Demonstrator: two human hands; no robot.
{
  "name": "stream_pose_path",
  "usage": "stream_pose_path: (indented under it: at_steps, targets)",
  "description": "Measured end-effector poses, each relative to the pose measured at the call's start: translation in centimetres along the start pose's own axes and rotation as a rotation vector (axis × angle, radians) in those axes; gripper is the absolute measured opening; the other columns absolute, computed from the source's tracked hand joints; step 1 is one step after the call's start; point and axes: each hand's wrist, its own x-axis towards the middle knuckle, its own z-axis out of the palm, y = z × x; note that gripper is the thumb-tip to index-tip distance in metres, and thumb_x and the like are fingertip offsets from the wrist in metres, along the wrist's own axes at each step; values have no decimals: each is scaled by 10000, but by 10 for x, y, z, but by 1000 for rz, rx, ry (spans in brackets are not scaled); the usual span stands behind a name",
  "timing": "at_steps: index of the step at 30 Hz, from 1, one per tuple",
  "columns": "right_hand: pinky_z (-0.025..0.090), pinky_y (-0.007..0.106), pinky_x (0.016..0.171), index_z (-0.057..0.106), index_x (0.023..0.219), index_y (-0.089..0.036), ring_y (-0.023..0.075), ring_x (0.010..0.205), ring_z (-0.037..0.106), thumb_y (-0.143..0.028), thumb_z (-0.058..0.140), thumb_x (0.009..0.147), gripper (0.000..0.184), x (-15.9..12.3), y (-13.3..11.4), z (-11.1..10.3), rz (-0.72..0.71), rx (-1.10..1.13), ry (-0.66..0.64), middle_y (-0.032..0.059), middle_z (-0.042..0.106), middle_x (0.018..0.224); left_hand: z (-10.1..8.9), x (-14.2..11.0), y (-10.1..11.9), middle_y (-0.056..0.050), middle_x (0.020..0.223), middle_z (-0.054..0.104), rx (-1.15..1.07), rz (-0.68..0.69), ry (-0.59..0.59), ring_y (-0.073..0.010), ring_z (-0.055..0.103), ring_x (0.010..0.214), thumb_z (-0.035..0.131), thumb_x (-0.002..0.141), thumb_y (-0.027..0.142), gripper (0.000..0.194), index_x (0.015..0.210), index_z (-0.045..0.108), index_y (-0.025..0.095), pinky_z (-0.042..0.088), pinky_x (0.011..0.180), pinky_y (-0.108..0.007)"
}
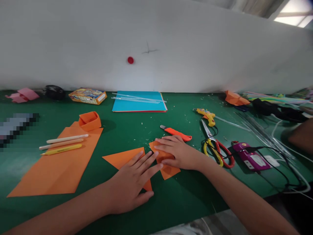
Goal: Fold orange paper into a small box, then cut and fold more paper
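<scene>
My left hand [134, 179] lies flat with its fingers stretched over an orange paper triangle [122, 158]. Beside it, my right hand [173, 151] rests flat on a smaller piece of orange paper [169, 173], fingers extended and covering much of it. The fingertips of both hands nearly meet between the two papers. Just beyond my right hand lies an orange utility knife [178, 133] with a bit of blade out. Scissors [216, 147] with one yellow and one red handle lie to the right.
On the left, pencils [63, 148] and a folded orange paper piece [90, 120] rest on an orange sheet [58, 176]. Blue paper [137, 106] lies at the back under clear sticks. A yellow glue gun [206, 116] and a purple power strip [251, 156] with cables are on the right.
</scene>
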Motion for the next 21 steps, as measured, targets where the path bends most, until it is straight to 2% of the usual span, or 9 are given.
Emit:
stream_pose_path:
  at_steps: [6,11,21]
  targets:
    - [292,525,1207,543,1481,-327,288,1481,362,-551,573,982,548,2,5,4,-13,14,28,29,434,1616,3,-1,-2,-115,1708,144,1,9,31,-348,206,1556,596,969,425,740,1616,267,282,217,1257,-540]
    - [287,526,1210,532,1490,-330,286,1491,353,-533,579,983,548,2,4,2,-7,36,9,32,426,1621,3,0,-1,-122,1710,117,8,-3,-5,-365,199,1555,583,975,430,703,1606,303,297,234,1242,-567]
    - [288,541,1208,500,1509,-362,294,1507,325,-559,571,977,572,0,3,1,18,75,1,9,408,1631,2,0,0,-140,1709,113,8,-4,19,-383,230,1544,585,968,430,671,1581,360,278,253,1234,-562]
